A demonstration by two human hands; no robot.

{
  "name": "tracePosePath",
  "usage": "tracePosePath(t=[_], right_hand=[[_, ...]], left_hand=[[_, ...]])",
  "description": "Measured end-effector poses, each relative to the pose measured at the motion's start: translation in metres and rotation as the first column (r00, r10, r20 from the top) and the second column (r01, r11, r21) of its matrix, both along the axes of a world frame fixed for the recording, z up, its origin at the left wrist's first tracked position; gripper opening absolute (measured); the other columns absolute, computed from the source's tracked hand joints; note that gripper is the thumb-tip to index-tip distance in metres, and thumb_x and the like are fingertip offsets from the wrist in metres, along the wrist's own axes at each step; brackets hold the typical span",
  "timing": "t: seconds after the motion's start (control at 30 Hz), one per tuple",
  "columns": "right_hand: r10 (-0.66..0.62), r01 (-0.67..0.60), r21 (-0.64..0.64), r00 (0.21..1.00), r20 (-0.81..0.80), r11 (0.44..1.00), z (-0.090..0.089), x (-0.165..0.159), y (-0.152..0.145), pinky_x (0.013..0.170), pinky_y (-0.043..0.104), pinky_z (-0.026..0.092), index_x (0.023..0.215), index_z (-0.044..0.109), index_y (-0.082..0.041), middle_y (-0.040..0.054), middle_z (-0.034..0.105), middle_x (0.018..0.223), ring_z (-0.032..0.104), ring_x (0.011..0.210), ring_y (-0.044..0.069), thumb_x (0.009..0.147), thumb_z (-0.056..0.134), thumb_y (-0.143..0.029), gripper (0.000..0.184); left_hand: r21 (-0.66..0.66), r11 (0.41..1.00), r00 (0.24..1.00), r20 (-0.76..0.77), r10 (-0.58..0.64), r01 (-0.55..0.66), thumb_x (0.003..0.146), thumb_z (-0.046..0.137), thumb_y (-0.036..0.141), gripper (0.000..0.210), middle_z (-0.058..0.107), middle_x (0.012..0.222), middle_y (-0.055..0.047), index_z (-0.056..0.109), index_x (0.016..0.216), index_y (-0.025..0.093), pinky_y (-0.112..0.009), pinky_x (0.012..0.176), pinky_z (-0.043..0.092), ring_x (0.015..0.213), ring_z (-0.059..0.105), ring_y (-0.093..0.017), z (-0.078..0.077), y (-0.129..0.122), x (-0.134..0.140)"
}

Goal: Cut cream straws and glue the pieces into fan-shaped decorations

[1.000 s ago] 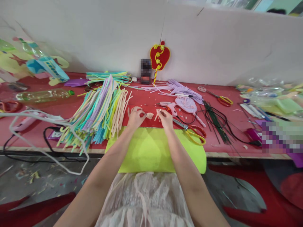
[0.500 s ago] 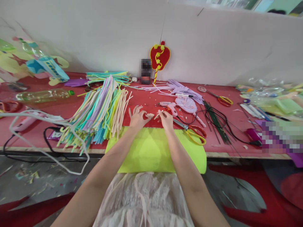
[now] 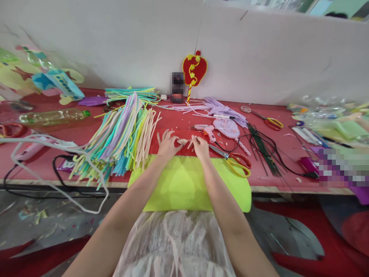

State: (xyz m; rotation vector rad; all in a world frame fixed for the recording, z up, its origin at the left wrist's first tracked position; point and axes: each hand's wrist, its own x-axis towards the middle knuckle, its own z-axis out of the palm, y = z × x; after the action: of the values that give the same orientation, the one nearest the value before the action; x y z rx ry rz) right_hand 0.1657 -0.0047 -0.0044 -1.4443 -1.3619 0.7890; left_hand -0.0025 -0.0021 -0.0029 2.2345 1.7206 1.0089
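Between the thumb and forefinger of my left hand (image 3: 166, 146) is a small cream curled piece of pipe cleaner (image 3: 182, 141); the other fingers are spread. My right hand (image 3: 201, 148) pinches a short cream pipe cleaner (image 3: 190, 144), its end close to the curled piece. Whether the two pieces touch, I cannot tell. Both hands are above the red table, just beyond a yellow-green sheet (image 3: 181, 188). A pink glue gun (image 3: 208, 130) lies past my right hand. To the right of that hand, scissors (image 3: 238, 161) with red and yellow handles rest partly on the sheet.
A large pile of coloured pipe cleaners (image 3: 121, 134) lies at the left. Lilac pipe cleaners (image 3: 223, 109) and green wires (image 3: 263, 148) lie at the right. A red decorated fan shape (image 3: 195, 69) leans on the wall by a phone (image 3: 177, 87). A white cable (image 3: 60, 188) loops off the left edge.
My right hand has shifted slightly left, bringing its pipe cleaner a little nearer the curled piece. My left hand has hardly moved.
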Motion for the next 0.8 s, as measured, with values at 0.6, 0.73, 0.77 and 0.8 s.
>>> tracePosePath(t=[0.6, 0.73, 0.77, 0.8], right_hand=[[-0.057, 0.049, -0.032, 0.935, -0.35, 0.998, 0.005, -0.002, 0.004, 0.035, 0.02, 0.029, 0.068, 0.057, -0.02, -0.0067, 0.043, 0.044, 0.034, 0.034, 0.006, 0.072, 0.056, -0.063, 0.043], [0.086, -0.107, -0.006, 0.83, -0.551, 0.994, 0.013, -0.005, -0.001, 0.035, 0.019, 0.026, 0.073, 0.059, -0.019, -0.0067, 0.044, 0.05, 0.032, 0.038, 0.004, 0.07, 0.061, -0.059, 0.04], [0.113, -0.135, 0.005, 0.814, -0.57, 0.991, 0.014, -0.005, -0.002, 0.035, 0.019, 0.026, 0.074, 0.06, -0.019, -0.0056, 0.048, 0.054, 0.035, 0.039, 0.004, 0.07, 0.062, -0.058, 0.039], [0.127, -0.148, 0.012, 0.803, -0.582, 0.989, 0.015, -0.005, -0.002, 0.036, 0.019, 0.027, 0.075, 0.06, -0.019, -0.0046, 0.051, 0.058, 0.037, 0.041, 0.004, 0.07, 0.064, -0.057, 0.038]], left_hand=[[-0.137, 0.891, 0.373, 0.927, -0.039, 0.433, 0.091, 0.021, 0.055, 0.054, 0.06, 0.12, -0.013, 0.051, 0.117, 0.019, -0.037, 0.087, 0.049, 0.107, 0.061, -0.022, 0.027, -0.001, -0.009], [-0.096, 0.856, 0.15, 0.988, 0.021, 0.509, 0.091, 0.029, 0.051, 0.047, 0.062, 0.118, -0.013, 0.052, 0.113, 0.017, -0.039, 0.092, 0.046, 0.107, 0.061, -0.023, 0.026, -0.001, -0.011], [-0.087, 0.849, 0.095, 0.995, 0.044, 0.521, 0.091, 0.03, 0.049, 0.045, 0.063, 0.116, -0.013, 0.053, 0.111, 0.017, -0.039, 0.093, 0.046, 0.107, 0.061, -0.023, 0.026, 0.0, -0.011], [-0.083, 0.844, 0.049, 0.997, 0.067, 0.531, 0.091, 0.032, 0.049, 0.044, 0.064, 0.114, -0.012, 0.054, 0.109, 0.017, -0.04, 0.094, 0.045, 0.107, 0.061, -0.023, 0.026, 0.0, -0.011]])
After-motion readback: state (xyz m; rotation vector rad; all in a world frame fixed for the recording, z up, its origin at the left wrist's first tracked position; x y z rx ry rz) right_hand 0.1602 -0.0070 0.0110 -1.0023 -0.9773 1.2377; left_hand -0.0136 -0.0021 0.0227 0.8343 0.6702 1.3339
